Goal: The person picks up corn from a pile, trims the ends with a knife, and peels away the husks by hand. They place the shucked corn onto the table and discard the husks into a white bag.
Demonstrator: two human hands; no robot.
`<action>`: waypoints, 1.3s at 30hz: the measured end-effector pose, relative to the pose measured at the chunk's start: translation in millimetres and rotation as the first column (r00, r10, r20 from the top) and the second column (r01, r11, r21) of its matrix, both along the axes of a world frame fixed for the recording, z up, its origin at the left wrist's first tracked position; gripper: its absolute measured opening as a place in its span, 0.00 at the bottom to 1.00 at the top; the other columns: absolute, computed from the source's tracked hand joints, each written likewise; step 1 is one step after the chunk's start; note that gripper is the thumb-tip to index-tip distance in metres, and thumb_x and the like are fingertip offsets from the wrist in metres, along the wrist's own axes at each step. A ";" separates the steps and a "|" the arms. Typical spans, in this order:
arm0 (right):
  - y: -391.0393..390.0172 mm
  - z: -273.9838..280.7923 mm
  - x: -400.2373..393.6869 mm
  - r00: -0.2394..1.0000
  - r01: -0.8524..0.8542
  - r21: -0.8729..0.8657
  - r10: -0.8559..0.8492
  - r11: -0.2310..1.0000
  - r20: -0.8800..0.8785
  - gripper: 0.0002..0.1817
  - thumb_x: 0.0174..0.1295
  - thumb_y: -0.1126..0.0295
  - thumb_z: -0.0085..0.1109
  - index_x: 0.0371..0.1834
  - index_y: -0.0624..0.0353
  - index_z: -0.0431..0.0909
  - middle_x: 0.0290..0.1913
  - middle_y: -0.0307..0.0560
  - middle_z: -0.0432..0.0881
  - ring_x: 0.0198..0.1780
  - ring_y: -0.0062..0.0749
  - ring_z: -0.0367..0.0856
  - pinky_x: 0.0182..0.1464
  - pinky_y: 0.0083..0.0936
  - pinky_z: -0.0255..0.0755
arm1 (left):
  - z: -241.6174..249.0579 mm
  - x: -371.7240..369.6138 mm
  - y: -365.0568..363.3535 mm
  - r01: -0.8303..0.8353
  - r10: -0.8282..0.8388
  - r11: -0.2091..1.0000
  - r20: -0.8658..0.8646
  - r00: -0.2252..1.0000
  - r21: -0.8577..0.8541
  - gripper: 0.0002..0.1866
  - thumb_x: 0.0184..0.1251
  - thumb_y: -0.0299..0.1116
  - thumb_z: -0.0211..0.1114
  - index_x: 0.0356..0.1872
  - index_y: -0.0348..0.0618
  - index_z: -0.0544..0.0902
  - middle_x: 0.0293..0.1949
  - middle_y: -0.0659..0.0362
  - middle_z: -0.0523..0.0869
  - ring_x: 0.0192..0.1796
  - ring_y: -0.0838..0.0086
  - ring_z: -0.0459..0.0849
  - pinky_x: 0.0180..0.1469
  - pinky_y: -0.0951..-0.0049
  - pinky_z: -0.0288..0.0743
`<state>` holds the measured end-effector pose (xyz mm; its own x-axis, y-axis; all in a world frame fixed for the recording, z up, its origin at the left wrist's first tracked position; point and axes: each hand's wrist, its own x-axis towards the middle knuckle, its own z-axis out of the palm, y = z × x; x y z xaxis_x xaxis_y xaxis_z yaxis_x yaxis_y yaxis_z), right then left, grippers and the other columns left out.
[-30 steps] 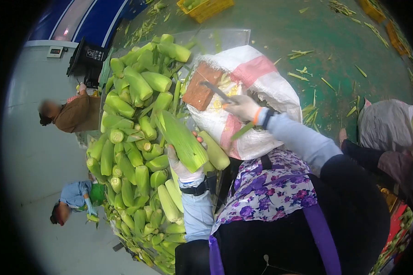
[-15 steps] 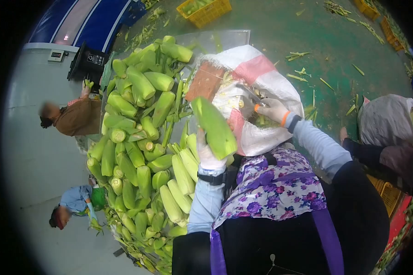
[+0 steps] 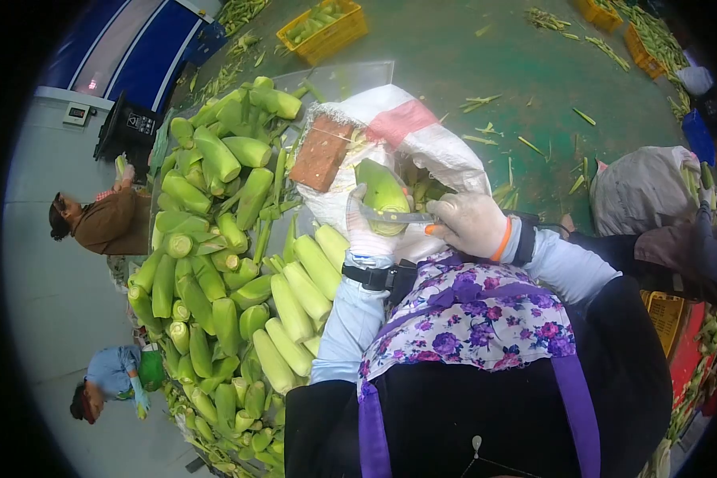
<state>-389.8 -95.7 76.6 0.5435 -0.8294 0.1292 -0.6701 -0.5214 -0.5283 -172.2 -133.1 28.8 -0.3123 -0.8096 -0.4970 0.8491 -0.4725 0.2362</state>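
At the centre of the frame, just above the floral apron (image 3: 478, 327), the gloved left hand (image 3: 366, 231) is wrapped around a green-husked corn ear (image 3: 381, 195), holding it end-on over the mouth of the white woven sack (image 3: 422, 135). The gloved right hand (image 3: 472, 225) is clenched on the handle of a knife (image 3: 394, 216), whose blade lies across the ear's near end, close to the left fingers. To do this cut well, it seems wise to keep the left fingertips tucked back from the blade line, grip the ear firmly so it cannot roll, and draw the blade away from the holding hand so the trimmed end drops into the sack. A brick-coloured block (image 3: 321, 154) rests on the sack's far edge, to the upper left of the ear. Left of the hands lies a row of paler trimmed ears (image 3: 295, 299), and beyond them a big heap of untrimmed corn (image 3: 207, 207) spreads over the table. Farther off, two other people (image 3: 103, 223) work along the left edge, and a yellow crate (image 3: 323, 32) stands on the green floor at the top.
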 end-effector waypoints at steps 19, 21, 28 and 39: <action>2.0 -3.7 -2.8 0.977 -0.071 -0.020 0.074 0.997 0.199 0.31 0.60 0.67 0.62 0.69 0.59 0.70 0.34 0.54 0.83 0.34 0.52 0.84 0.38 0.42 0.77 | -24.6 -22.2 29.0 0.067 -0.065 0.998 0.081 0.995 -0.014 0.28 0.76 0.55 0.51 0.65 0.47 0.74 0.61 0.49 0.80 0.61 0.54 0.80 0.63 0.48 0.75; 2.1 -12.6 0.6 0.969 -0.067 -0.020 0.070 0.998 0.237 0.30 0.61 0.67 0.61 0.69 0.56 0.70 0.35 0.54 0.83 0.34 0.52 0.84 0.37 0.41 0.77 | -15.6 -23.0 34.4 -0.017 0.015 0.998 0.032 0.999 0.052 0.28 0.76 0.56 0.51 0.65 0.47 0.74 0.61 0.49 0.80 0.60 0.55 0.80 0.62 0.49 0.76; -30.6 13.5 5.6 0.983 -0.182 -0.078 0.182 0.980 -0.007 0.24 0.65 0.60 0.59 0.64 0.53 0.74 0.37 0.51 0.84 0.37 0.47 0.85 0.39 0.40 0.78 | 8.9 11.7 62.9 0.036 -0.047 0.992 0.088 0.995 0.124 0.32 0.75 0.57 0.54 0.68 0.44 0.70 0.57 0.46 0.80 0.51 0.54 0.82 0.50 0.50 0.81; -127.6 -69.1 -34.7 0.717 0.333 0.507 -0.563 0.795 0.411 0.26 0.75 0.54 0.50 0.70 0.56 0.72 0.40 0.53 0.87 0.37 0.38 0.85 0.45 0.33 0.77 | 24.3 97.2 137.5 0.198 -0.260 0.932 -0.177 0.949 -0.305 0.48 0.67 0.65 0.60 0.75 0.37 0.59 0.67 0.39 0.68 0.51 0.53 0.80 0.49 0.56 0.83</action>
